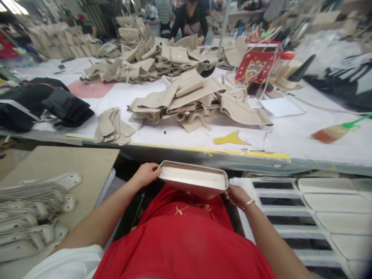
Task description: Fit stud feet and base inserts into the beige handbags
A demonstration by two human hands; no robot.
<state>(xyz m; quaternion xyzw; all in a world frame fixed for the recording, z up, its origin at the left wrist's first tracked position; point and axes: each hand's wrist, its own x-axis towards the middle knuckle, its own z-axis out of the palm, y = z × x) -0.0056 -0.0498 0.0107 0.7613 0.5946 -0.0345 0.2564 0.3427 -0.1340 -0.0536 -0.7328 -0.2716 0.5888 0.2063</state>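
A boxy, unfinished handbag (193, 177) with a cream inside and a thin beige rim rests over my lap, its open side towards me. My left hand (147, 174) pinches its left end, thumb and fingers closed at the upper corner. At the right end, my right hand (236, 195) is closed on the lower corner, where its fingertips are partly hidden. Just beyond the bag runs the table edge. A fanned stack of beige straps (112, 126) with metal studs lies on the table ahead to the left.
Heaped beige bag pieces (188, 100) cover the table's middle. To the right are a yellow scrap (231, 138), a glue bottle (331, 133) and a red bag (255, 64). Stud-ended straps (35, 209) lie on a board at left; a slatted white rack (279, 211) holds panels. A person (190, 23) works opposite.
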